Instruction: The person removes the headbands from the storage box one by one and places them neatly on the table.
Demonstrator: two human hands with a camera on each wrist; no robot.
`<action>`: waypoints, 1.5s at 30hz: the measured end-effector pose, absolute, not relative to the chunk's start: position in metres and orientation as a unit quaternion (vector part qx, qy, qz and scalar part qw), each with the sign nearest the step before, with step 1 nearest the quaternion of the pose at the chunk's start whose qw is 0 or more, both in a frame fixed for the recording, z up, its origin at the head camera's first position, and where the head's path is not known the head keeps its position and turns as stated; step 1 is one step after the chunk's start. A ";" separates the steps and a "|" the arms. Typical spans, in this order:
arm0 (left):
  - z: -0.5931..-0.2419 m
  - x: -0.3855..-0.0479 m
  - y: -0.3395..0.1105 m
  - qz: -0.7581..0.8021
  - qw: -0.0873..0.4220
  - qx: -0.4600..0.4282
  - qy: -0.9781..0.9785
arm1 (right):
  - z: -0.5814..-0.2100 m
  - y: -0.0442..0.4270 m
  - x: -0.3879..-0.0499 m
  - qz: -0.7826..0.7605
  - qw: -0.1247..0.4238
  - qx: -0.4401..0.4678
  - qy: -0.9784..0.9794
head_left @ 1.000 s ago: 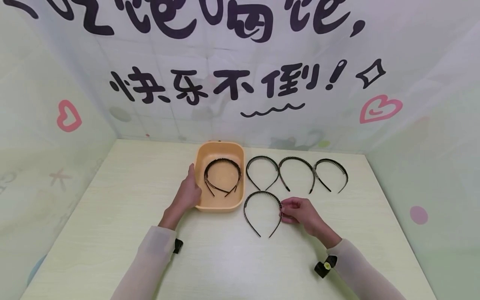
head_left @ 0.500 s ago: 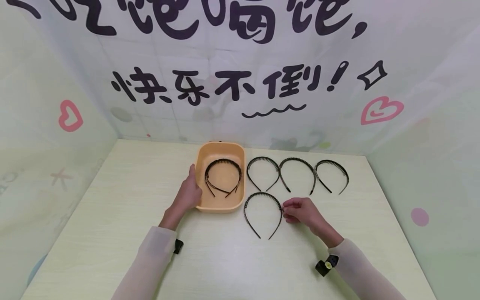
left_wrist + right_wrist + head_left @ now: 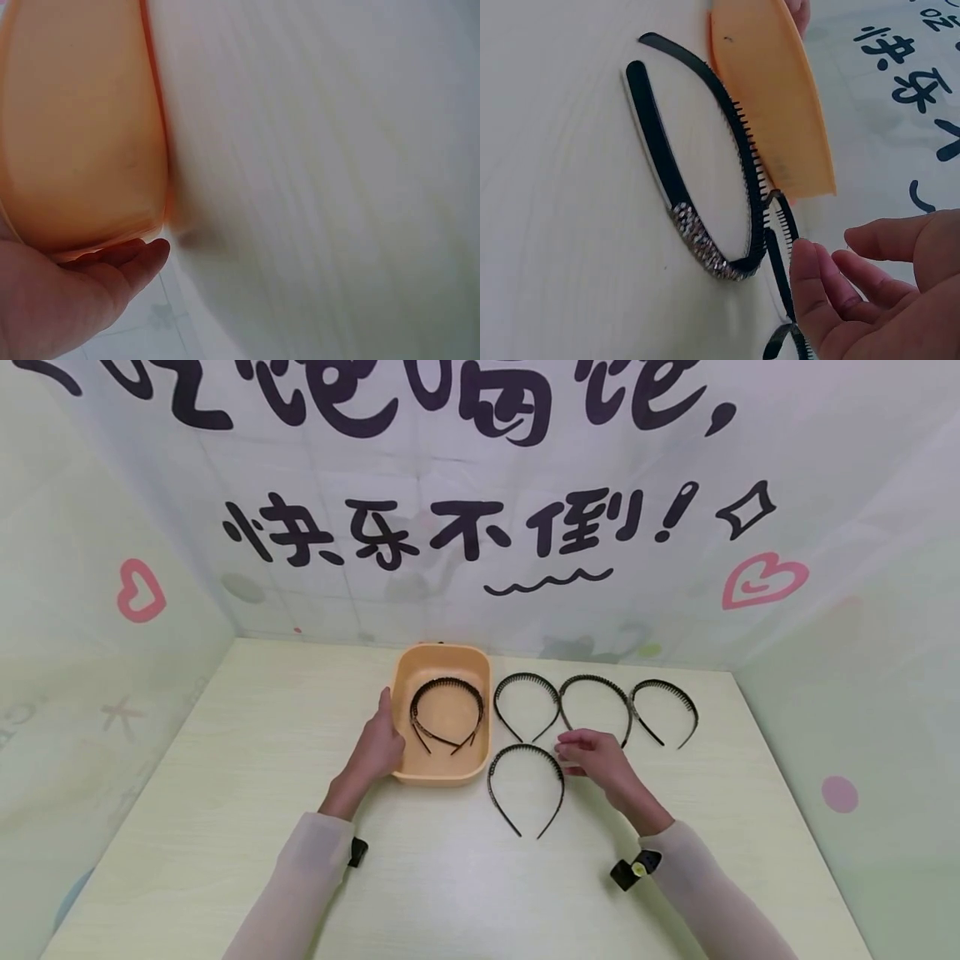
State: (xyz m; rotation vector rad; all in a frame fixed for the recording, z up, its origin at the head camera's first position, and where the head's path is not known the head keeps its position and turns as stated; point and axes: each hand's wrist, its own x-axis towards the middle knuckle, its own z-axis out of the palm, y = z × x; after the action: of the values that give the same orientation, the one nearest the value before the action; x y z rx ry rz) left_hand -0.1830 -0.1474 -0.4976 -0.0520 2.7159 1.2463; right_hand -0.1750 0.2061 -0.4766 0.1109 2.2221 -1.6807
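Note:
My left hand (image 3: pixel 377 742) grips the left side of an orange plastic box (image 3: pixel 442 767); in the left wrist view its fingers (image 3: pixel 142 264) lie against the outer wall. Inside the box are overlapping black headbands (image 3: pixel 447 682). My right hand (image 3: pixel 600 764), fingers bent loosely and holding nothing, hovers at the upper right of the nearest headband (image 3: pixel 491 785). It partly hides the middle headband of the back row (image 3: pixel 628 714). The right wrist view shows the near headband's comb teeth and a glittery section (image 3: pixel 703 244), apart from my fingertips.
Right of the box, a left headband (image 3: pixel 497 702) and a right headband (image 3: pixel 686 697) flank the middle one in a row. They lie on a pale wooden table (image 3: pixel 465 877). Printed fabric walls (image 3: pixel 420 602) enclose the back and sides.
My right hand has left the near headband's right side and moved up toward the back row. The near headband stays in place, and my left hand still holds the box.

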 end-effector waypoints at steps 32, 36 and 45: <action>-0.497 -0.183 -0.147 0.409 0.076 -0.013 0.909 | -0.443 0.057 -0.197 -0.726 0.339 0.061 0.595; -0.496 -0.183 -0.146 0.408 0.072 -0.013 0.910 | -0.446 0.051 -0.198 -0.712 0.316 0.079 0.622; -0.497 -0.183 -0.148 0.410 0.071 -0.016 0.909 | -0.450 0.046 -0.207 -0.707 0.285 0.081 0.643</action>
State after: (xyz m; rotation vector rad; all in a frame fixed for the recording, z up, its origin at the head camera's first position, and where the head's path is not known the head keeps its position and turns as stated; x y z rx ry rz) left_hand -0.1833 -0.1477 -0.4966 -0.0482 2.7341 1.2321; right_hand -0.2075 0.0462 -0.4499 0.2169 1.7184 -1.8895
